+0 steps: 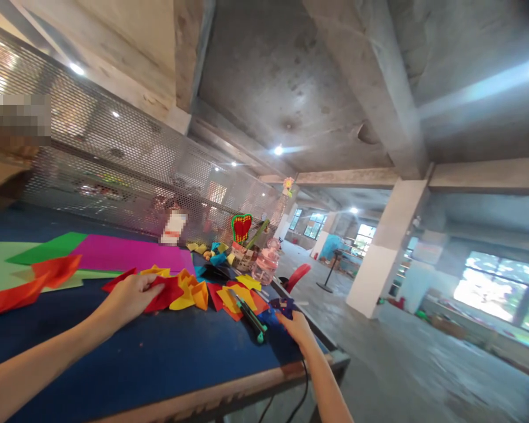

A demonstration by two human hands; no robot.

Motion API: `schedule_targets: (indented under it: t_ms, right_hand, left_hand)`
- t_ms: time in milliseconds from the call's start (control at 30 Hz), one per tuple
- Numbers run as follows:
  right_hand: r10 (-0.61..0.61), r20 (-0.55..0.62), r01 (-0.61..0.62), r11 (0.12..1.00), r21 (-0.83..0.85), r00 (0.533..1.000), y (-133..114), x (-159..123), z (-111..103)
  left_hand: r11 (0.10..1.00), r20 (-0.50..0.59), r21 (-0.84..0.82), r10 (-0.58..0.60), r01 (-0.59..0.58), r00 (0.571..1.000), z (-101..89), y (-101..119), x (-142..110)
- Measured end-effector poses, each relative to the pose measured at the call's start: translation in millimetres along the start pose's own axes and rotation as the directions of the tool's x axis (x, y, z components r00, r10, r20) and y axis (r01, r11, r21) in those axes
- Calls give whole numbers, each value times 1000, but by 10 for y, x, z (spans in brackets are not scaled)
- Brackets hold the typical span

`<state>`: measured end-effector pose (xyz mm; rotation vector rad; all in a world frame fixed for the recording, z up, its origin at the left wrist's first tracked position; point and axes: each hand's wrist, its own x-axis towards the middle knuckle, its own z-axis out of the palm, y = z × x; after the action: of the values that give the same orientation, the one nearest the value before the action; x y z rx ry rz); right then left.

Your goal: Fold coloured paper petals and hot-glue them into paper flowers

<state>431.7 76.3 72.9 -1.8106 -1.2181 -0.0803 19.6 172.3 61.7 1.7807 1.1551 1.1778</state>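
Observation:
My left hand (pixel 130 298) is closed, thumb and fingers together, at a piece of red folded paper (pixel 166 295). Right beside it lie yellow folded paper pieces (pixel 187 291). Near the table's right edge, my right hand (pixel 297 329) has its fingers closed at a dark blue object (pixel 282 308); its kind is hard to make out, and the hand partly covers it. Between the hands, a utility knife (pixel 249 314) with black and teal parts lies over orange and yellow paper pieces (pixel 229 298).
Behind are purple card (pixel 132 254), green card (pixel 53 249), orange folded paper (pixel 39 285), a clear pink bottle (pixel 265 262) and a basket (pixel 244 257) with a red heart decoration (pixel 241 228). A perforated metal screen (pixel 150 158) borders the table (pixel 158 358). A black cord (pixel 305 385) hangs at the near right corner.

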Motion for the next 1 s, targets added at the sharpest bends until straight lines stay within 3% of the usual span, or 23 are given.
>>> schedule_targets:
  t_ms: [100, 233, 333, 433, 567, 733, 833, 1000]
  right_hand:
    - [44, 44, -43, 999, -14, 998, -12, 41, -32]
    - [85, -107, -92, 994, -60, 991, -148, 18, -129]
    - [12, -132, -8, 999, 33, 991, -461, -135, -124]
    - [-170, 22, 162, 967, 198, 985, -904, -401, -6]
    - [-397, 222, 306, 884, 354, 890, -1413, -731, 249]
    - [-558, 349, 440, 821, 363, 753, -1728, -873, 493]
    - [-589, 379, 482, 806, 343, 714, -1812, -890, 553]
    - [-614, 390, 547, 789, 279, 686, -1844, -900, 601]
  left_hand:
    - [1000, 16, 19, -3, 3, 1000, 12, 48, -19]
    - [1000, 22, 18, -24, 24, 999, 15, 88, -30]
    - [998, 32, 62, -11, 9, 999, 15, 125, -38]
    - [998, 55, 67, -10, 7, 998, 22, 180, -54]
    - [999, 82, 24, -26, 24, 996, 24, 230, -77]
    - [982, 28, 177, 58, -62, 998, 14, 202, -72]
    - [954, -3, 284, 98, -93, 995, 13, 193, -61]
    - [928, -14, 356, 122, -109, 992, 15, 224, -67]
